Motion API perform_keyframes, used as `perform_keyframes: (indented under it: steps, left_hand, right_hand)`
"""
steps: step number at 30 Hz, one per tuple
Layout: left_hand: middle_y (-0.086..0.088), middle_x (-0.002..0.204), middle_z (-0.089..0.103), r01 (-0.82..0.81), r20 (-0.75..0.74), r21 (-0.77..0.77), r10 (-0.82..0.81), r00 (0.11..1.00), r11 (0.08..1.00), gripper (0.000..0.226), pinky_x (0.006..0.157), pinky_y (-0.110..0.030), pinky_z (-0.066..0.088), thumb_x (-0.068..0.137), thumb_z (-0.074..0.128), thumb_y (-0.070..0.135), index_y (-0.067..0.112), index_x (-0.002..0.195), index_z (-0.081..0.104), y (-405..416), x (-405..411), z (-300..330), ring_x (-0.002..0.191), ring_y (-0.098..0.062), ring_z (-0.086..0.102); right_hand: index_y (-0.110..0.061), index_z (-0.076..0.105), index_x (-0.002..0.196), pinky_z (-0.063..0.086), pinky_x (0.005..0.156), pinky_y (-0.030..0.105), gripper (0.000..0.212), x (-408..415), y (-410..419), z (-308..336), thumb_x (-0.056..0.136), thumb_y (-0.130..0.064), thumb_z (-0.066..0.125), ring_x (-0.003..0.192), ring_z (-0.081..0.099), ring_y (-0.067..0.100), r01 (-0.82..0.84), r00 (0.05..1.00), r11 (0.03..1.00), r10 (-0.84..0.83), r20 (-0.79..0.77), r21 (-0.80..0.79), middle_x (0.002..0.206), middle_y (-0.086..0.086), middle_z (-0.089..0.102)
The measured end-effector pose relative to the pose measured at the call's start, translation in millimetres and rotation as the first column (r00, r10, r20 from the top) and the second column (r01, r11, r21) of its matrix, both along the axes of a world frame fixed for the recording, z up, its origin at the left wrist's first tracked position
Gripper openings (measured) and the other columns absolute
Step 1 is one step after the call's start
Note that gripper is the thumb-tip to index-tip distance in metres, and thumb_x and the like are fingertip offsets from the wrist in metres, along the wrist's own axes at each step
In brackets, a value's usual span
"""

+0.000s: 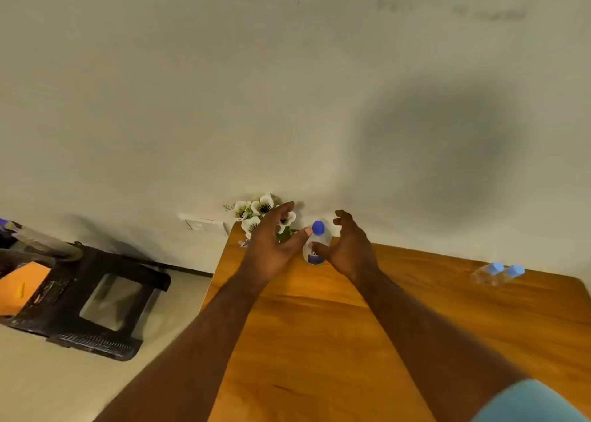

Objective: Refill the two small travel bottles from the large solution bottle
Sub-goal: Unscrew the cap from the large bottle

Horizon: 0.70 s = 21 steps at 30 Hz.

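Blue-capped large solution bottle (315,246) stood upright at the far edge of the wooden table (319,341), close to the wall, cap on. Translucent white plastic with a dark label low on the body; probably light to moderate in weight depending on fill, walls likely to give a little under squeeze, smooth enough to slip. Best hold judged to be around the mid-body, with the other hand at the cap.

Left hand (271,249) sat just left of the bottle, fingers spread and unclenched, thumb tip reaching to the neck below the cap; contact could not be confirmed. Right hand (348,249) flanked the other side, fingers curled loosely and apart, thumb at or near the body. Neither had closed on anything.

2 small travel bottles (499,273), clear with pale blue caps, stood side by side well to the right, capped.

White flowers (259,212) stood just behind the left hand, a knock-over risk. Table's left edge ran near; broad bare wood lay nearer the person for pouring.
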<state>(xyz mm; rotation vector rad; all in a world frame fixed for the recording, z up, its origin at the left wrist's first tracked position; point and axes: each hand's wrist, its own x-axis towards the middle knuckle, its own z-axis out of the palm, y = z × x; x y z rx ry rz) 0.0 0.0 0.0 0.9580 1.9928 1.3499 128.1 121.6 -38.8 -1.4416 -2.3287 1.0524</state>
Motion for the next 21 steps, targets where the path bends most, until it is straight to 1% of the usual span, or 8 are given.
perform_keyframes:
  steps: [3,5,10,11,14,15,18,21]
  left_hand:
    - [0.007,0.143,0.057,0.021,-0.009,-0.003,-0.021,1.000,1.000,0.068,0.111,-0.039,0.048,0.084,0.079,0.037,0.025,0.145,0.050,2.7,-7.1,-7.9,0.131,-0.010,0.052]
    - [0.007,0.144,0.056,0.039,-0.009,-0.014,-0.039,0.999,0.999,0.073,0.111,-0.037,0.048,0.081,0.080,0.040,0.025,0.146,0.049,1.6,-8.8,-8.0,0.131,-0.009,0.051]
    - [0.007,0.149,0.051,0.123,0.051,-0.063,-0.119,0.992,0.990,0.107,0.113,-0.035,0.044,0.058,0.087,0.063,0.026,0.149,0.043,-4.3,-15.2,-11.1,0.137,-0.012,0.046]
    - [0.006,0.150,0.050,0.150,0.056,-0.069,-0.146,0.988,0.986,0.110,0.113,-0.034,0.043,0.055,0.087,0.060,0.027,0.150,0.042,-5.0,-16.2,-11.4,0.139,-0.013,0.044]
    - [0.007,0.153,0.043,0.234,0.073,-0.085,-0.228,0.971,0.968,0.110,0.115,-0.037,0.040,0.056,0.096,0.036,0.030,0.150,0.038,-5.7,-12.9,-2.8,0.143,-0.015,0.036]
    - [0.009,0.153,0.041,0.255,0.055,-0.091,-0.251,0.966,0.963,0.113,0.116,-0.039,0.039,0.055,0.097,0.033,0.032,0.150,0.037,-5.3,-10.2,1.3,0.143,-0.014,0.034]
    - [0.008,0.157,0.036,0.279,-0.040,-0.108,-0.284,0.958,0.954,0.121,0.117,-0.044,0.039,0.048,0.098,0.039,0.038,0.151,0.033,-1.2,4.8,23.4,0.142,-0.013,0.031]
    - [0.007,0.161,0.031,0.294,-0.093,-0.095,-0.303,0.949,0.951,0.125,0.116,-0.046,0.040,0.052,0.099,0.037,0.042,0.153,0.025,6.3,25.8,57.6,0.144,-0.018,0.032]
  right_hand:
    - [-0.025,0.034,0.146,0.054,0.094,0.041,0.103,-13.2,-1.6,-10.5,0.062,-0.043,0.090,0.114,0.061,0.026,-0.044,0.998,0.999,0.043,-0.036,-0.030,0.135,0.000,0.060]
    - [-0.025,0.035,0.143,0.055,0.091,0.039,0.099,-16.4,-2.3,-17.2,0.062,-0.039,0.090,0.107,0.063,0.025,-0.042,0.999,0.999,0.042,-0.013,-0.020,0.129,0.000,0.063]
    - [-0.023,0.035,0.139,0.054,0.085,0.034,0.094,-8.9,-8.2,-11.4,0.064,-0.038,0.090,0.100,0.063,0.023,-0.041,0.999,0.998,0.042,-0.026,0.041,0.124,0.001,0.064]
    - [-0.024,0.035,0.139,0.053,0.084,0.032,0.094,-5.4,-8.6,-6.4,0.065,-0.038,0.090,0.100,0.062,0.022,-0.039,0.998,0.998,0.040,-0.042,0.043,0.125,0.001,0.063]
    - [-0.027,0.032,0.140,0.048,0.085,0.027,0.093,7.3,-9.5,22.1,0.067,-0.039,0.089,0.103,0.062,0.022,-0.046,0.998,0.998,0.047,-0.048,0.033,0.130,-0.001,0.061]
    - [-0.028,0.031,0.141,0.047,0.086,0.026,0.094,12.1,-9.6,33.5,0.068,-0.040,0.088,0.104,0.062,0.021,-0.051,0.997,0.998,0.053,-0.049,0.035,0.132,-0.001,0.060]
    - [-0.032,0.030,0.143,0.045,0.089,0.025,0.096,32.0,-11.4,80.6,0.067,-0.046,0.087,0.105,0.061,0.017,-0.074,0.996,0.993,0.078,-0.052,0.087,0.133,-0.004,0.060]
    - [-0.033,0.030,0.144,0.044,0.089,0.024,0.097,56.6,-15.7,139.1,0.067,-0.048,0.086,0.096,0.057,0.011,-0.110,0.990,0.981,0.122,-0.068,0.159,0.130,-0.005,0.063]
